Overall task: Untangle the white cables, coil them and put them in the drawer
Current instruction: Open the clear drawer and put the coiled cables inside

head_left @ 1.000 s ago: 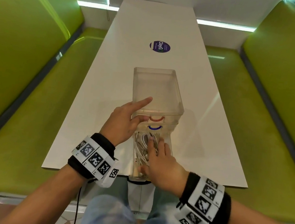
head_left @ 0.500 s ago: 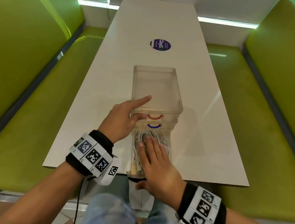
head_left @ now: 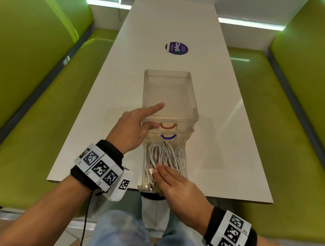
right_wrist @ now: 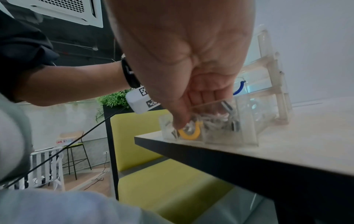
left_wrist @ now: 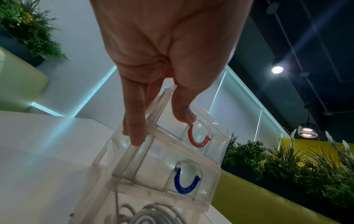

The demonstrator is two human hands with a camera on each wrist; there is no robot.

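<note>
1. The white cables (head_left: 162, 157) lie coiled in the pulled-out bottom drawer (head_left: 185, 167) of a clear plastic drawer unit (head_left: 170, 95). The unit stands near the near edge of the white table (head_left: 122, 77), about midway between its left and right edges.
2. The drawer's long axis runs from the near edge toward the far edge, and its front end reaches that near edge. The cable loops stretch along the same line.
3. The right hand (head_left: 178, 187) lies flat over the near end of the drawer, fingers straight and close together, their tips touching the cables. The wrist view shows a yellow handle (right_wrist: 189, 133) on the drawer front, just beside the thumb.
4. The left hand (head_left: 134, 127) holds the unit's near left corner: index finger stretched along the top, thumb pressed on the front beside the red handle (left_wrist: 197, 138). The blue handle (left_wrist: 186, 183) sits on the drawer below.
5. A round purple sticker (head_left: 176, 48) lies farther up the table.
</note>
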